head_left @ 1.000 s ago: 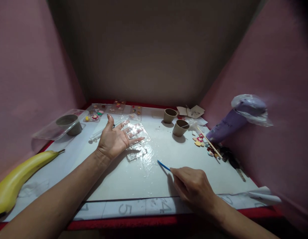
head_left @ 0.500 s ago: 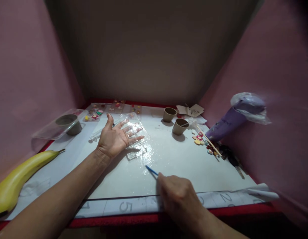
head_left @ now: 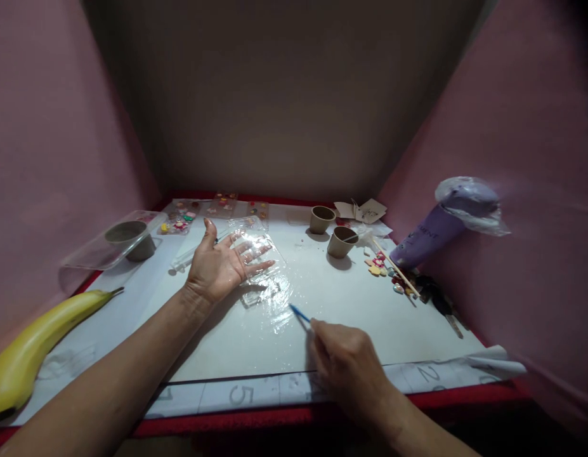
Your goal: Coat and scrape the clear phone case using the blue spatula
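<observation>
My left hand (head_left: 221, 263) is spread with the palm turned up, above the white sheet (head_left: 217, 346). Its fingers overlap a clear plastic piece (head_left: 250, 226), perhaps a case; whether they touch it I cannot tell. Below the fingers, a shiny transparent patch (head_left: 278, 311) glints on the sheet, with small droplets around it. Closed in a pinch, my right hand (head_left: 346, 355) holds a thin blue stick (head_left: 299, 312), whose tip points at the right edge of that patch. A clear syringe-like tube (head_left: 180, 260) lies partly hidden behind my left hand.
At left are a banana (head_left: 46, 343) and a brown cup (head_left: 140, 247) behind a clear lid (head_left: 108, 251). Two more brown cups (head_left: 341, 243) stand toward the back. Small charms (head_left: 377, 266), a wooden stick (head_left: 398, 270) and a purple tube-shaped bag (head_left: 422, 238) are at right.
My right hand and the blue stick have moved slightly right and away from me. My left hand stays spread in nearly the same place.
</observation>
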Tool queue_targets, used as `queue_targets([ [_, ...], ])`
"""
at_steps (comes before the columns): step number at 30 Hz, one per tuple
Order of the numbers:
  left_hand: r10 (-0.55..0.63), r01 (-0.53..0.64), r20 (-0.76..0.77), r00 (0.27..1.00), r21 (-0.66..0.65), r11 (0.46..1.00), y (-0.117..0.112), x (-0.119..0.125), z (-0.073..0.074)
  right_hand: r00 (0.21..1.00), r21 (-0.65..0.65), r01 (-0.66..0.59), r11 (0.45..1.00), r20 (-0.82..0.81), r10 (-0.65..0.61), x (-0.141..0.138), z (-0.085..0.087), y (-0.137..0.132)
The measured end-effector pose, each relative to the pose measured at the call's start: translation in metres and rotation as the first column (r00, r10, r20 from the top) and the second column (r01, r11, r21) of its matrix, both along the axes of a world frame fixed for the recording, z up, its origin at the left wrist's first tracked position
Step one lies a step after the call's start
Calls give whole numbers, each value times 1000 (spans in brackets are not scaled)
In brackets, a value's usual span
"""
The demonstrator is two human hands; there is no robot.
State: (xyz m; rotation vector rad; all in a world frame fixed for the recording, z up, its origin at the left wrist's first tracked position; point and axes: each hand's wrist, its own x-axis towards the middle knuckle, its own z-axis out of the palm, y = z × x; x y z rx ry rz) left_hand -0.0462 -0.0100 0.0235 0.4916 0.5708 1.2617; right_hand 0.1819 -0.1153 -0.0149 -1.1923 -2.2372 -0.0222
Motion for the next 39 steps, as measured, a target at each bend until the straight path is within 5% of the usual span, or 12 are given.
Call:
queue_targets([
  [3, 1, -1, 11, 1000, -1, 1000, 0, 1, -1, 999, -15, 25, 1000, -41, -26, 5, 6, -5],
  [8, 10, -10, 5, 1000, 0, 1000, 1, 1, 0, 986, 59, -159, 986, -31, 161, -14, 1, -20],
  [14, -1, 1, 1, 1000, 4, 1000, 1, -1, 0, 999, 19, 14, 1000, -34, -13, 10, 4, -11],
  [20, 9, -8, -18, 1000, 20, 1000, 2, 0, -2, 991, 2, -130, 992, -41, 130, -5, 2, -20],
  [27, -20, 21, -19, 1000, 55, 998, 2, -3, -5, 997, -51, 44, 998, -60, -47, 19, 8, -7],
  [33, 7, -6, -35, 999, 32, 999, 2, -1, -3, 988, -8, -138, 990, -72, 137, -21, 2, -19],
  [39, -9, 10, -20, 1000, 19, 1000, 1, 0, -2, 997, -68, 55, 996, -52, -59, 7, 4, -5],
])
